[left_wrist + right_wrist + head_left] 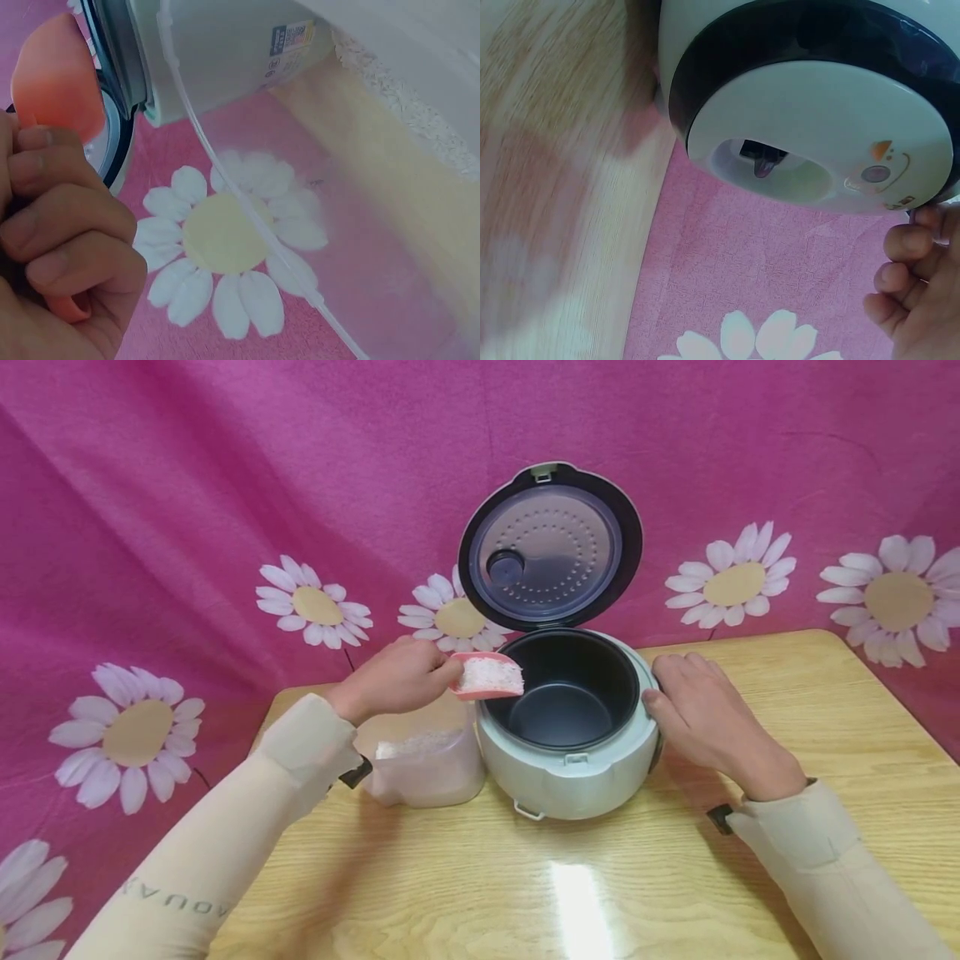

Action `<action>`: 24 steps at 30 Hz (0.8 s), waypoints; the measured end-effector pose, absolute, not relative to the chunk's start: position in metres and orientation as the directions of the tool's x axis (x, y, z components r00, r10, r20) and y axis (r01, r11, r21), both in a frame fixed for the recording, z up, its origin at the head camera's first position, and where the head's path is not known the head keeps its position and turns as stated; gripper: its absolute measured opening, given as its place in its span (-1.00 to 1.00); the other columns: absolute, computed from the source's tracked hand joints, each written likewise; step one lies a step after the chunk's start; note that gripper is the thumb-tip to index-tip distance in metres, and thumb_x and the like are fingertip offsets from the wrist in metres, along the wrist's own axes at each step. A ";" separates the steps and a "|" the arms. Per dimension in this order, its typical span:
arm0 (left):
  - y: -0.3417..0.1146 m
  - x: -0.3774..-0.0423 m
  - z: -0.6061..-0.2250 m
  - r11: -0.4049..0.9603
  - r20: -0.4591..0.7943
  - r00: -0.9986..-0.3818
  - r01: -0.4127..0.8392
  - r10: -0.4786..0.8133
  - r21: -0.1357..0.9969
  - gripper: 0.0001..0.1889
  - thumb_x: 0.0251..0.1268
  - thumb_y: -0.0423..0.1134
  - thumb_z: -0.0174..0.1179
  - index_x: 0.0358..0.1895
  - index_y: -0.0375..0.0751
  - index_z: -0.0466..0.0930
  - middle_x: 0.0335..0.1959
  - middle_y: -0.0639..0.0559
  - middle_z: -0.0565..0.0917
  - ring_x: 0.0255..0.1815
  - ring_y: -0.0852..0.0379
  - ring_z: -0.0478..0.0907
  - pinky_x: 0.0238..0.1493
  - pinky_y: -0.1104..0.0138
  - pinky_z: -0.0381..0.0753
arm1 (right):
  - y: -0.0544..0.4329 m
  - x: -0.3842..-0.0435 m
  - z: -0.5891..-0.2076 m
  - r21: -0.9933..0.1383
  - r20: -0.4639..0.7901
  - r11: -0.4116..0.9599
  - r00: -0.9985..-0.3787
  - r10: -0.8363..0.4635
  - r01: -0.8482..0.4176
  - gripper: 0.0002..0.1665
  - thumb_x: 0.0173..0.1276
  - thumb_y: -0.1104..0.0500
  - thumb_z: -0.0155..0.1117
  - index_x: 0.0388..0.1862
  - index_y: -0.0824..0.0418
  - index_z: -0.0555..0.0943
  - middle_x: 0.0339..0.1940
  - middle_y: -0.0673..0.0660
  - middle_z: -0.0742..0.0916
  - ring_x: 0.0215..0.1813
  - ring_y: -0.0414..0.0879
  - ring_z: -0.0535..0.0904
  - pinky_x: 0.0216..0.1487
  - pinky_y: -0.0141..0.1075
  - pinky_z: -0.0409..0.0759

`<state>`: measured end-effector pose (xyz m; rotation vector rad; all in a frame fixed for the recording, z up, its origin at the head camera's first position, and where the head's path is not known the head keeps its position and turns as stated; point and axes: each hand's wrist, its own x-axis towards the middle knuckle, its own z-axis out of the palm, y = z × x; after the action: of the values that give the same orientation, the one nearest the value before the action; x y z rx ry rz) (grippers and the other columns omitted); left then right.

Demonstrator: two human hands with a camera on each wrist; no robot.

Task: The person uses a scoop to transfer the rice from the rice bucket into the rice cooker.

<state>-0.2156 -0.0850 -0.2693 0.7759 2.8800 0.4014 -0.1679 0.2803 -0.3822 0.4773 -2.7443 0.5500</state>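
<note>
In the head view my left hand (401, 677) grips the handle of a pink scoop (459, 695) heaped with white rice (491, 674). The scoop is held level, its front edge over the left rim of a pale green rice cooker (570, 785). Curled fingers wrap the orange-looking handle in the left wrist view, where the scoop's underside (60, 79) shows. My right hand (701, 714) holds the cooker's right rim, thumb and fingers at its edge. The cooker's lid (555, 556) stands raised, and its dark inner pot (562, 714) shows a bare bottom.
Left of the cooker, beneath my left forearm, a translucent rice container (431, 777) holds more rice (420, 745). Both stand on a wooden table (450, 885). Behind hangs a magenta cloth (300, 460) with large white daisies. The cooker's carrying latch (528, 811) sticks out in front.
</note>
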 end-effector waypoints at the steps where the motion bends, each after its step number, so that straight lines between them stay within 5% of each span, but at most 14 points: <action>1: -0.084 -0.216 -0.270 0.835 -0.057 -0.859 0.476 0.509 0.276 -0.58 0.45 -0.10 -0.03 -0.66 -0.07 0.47 -0.71 0.14 0.31 -0.62 0.15 0.26 -0.46 0.32 0.30 | 0.280 -0.168 -0.382 -0.318 0.352 0.871 -0.899 -0.260 -0.375 -0.79 0.39 0.09 0.13 -0.10 0.18 0.47 -0.31 0.12 0.54 -0.16 0.01 0.37 -0.07 -0.07 0.34; 24: -0.054 -0.206 -0.264 0.880 0.000 -0.882 0.470 0.471 0.065 -0.54 0.50 -0.08 -0.10 -0.65 -0.04 0.50 -0.66 0.04 0.44 -0.43 -0.01 0.54 -0.46 0.15 0.49 | 0.281 -0.167 -0.380 -0.270 0.359 0.886 -0.893 -0.270 -0.377 -0.79 0.39 0.08 0.10 -0.14 0.19 0.49 -0.31 0.13 0.57 -0.13 0.04 0.38 -0.03 -0.04 0.34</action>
<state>-0.2057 -0.0538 -0.2637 0.7585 3.0314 0.0981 -0.1674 0.2807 -0.3796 0.4831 -2.7409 0.4825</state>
